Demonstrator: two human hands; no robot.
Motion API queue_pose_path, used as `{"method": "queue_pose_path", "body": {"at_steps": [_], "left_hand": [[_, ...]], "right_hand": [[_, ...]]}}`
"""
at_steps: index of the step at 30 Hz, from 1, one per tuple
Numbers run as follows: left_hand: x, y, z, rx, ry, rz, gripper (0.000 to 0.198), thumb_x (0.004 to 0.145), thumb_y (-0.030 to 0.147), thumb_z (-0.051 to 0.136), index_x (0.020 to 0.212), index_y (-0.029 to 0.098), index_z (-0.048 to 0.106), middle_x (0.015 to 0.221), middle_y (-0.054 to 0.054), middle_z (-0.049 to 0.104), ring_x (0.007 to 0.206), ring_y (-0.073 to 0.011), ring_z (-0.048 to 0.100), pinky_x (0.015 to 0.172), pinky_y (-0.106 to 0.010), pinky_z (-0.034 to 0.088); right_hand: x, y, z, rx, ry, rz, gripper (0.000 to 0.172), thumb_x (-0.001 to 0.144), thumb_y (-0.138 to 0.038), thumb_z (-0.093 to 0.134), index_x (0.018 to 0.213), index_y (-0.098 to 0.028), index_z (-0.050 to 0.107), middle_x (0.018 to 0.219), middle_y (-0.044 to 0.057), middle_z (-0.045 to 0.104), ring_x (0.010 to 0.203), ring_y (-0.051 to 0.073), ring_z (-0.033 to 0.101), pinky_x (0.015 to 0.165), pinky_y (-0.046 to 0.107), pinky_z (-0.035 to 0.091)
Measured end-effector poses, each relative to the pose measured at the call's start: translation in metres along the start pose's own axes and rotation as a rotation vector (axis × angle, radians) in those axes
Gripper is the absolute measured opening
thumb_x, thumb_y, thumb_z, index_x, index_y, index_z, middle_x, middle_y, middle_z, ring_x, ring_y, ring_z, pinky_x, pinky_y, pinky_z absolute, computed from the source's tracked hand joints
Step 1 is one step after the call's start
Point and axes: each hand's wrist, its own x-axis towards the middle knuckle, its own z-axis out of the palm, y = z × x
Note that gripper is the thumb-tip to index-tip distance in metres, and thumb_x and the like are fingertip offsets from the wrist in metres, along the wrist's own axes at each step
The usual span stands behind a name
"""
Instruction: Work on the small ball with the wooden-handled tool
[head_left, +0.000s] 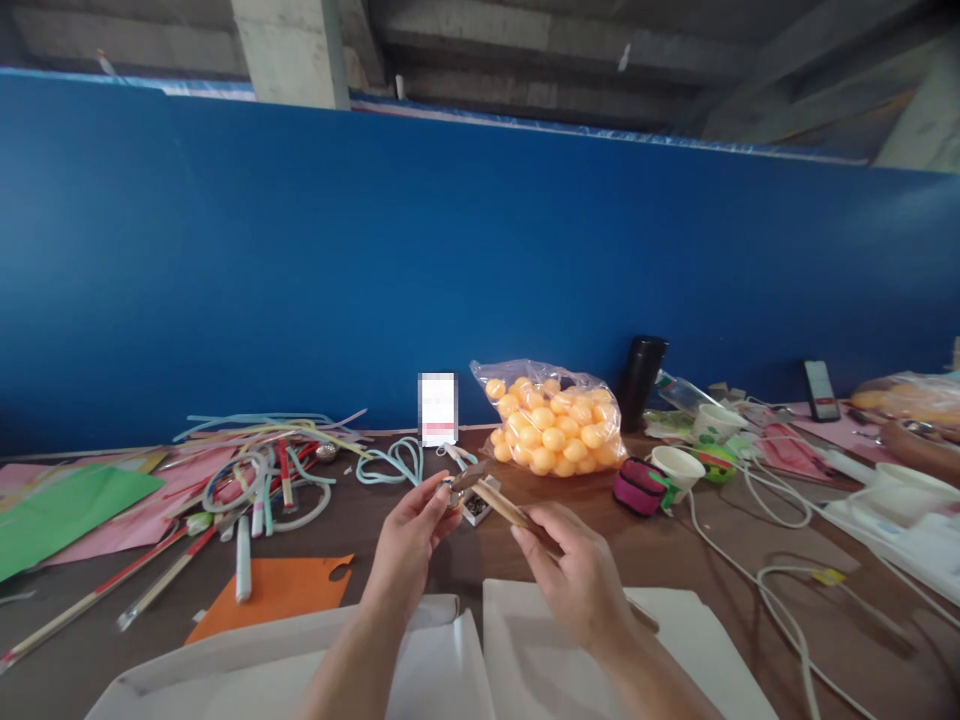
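My left hand (409, 540) is raised over the table, its fingertips pinched on a small metal piece (452, 492) that I cannot make out clearly. My right hand (581, 575) is closed around a pair of wooden chopsticks (502, 503), whose tips point up-left and meet the piece at my left fingertips. Just behind the hands lies a small open box (477, 508) with dark bits inside. Two white trays (540, 650) lie below my forearms at the near edge.
A clear bag of orange balls (551, 425) stands behind, next to a black cylinder (641, 380). Left: coloured tubes (277, 460), wrapped chopsticks, orange (285, 590) and green paper (60, 505). Right: paper cups (679, 468), a pink pouch (640, 487), white cables (780, 580), a phone (820, 390).
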Motion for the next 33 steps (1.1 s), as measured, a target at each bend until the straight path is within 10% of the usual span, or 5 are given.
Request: {"method": "queue_pose_path", "body": {"at_steps": [33], "left_hand": [[-0.0012, 0.0028, 0.0026, 0.066, 0.072, -0.042, 0.036, 0.066, 0.035, 0.079, 0.092, 0.012, 0.07, 0.068, -0.003, 0.064, 0.056, -0.0096, 0.061, 0.054, -0.02, 0.054]], "right_hand": [[0.0, -0.004, -0.0028, -0.012, 0.005, 0.018, 0.018, 0.091, -0.028, 0.052, 0.102, -0.021, 0.064, 0.092, 0.007, 0.067, 0.085, 0.02, 0.063, 0.075, 0.028, 0.051]]}}
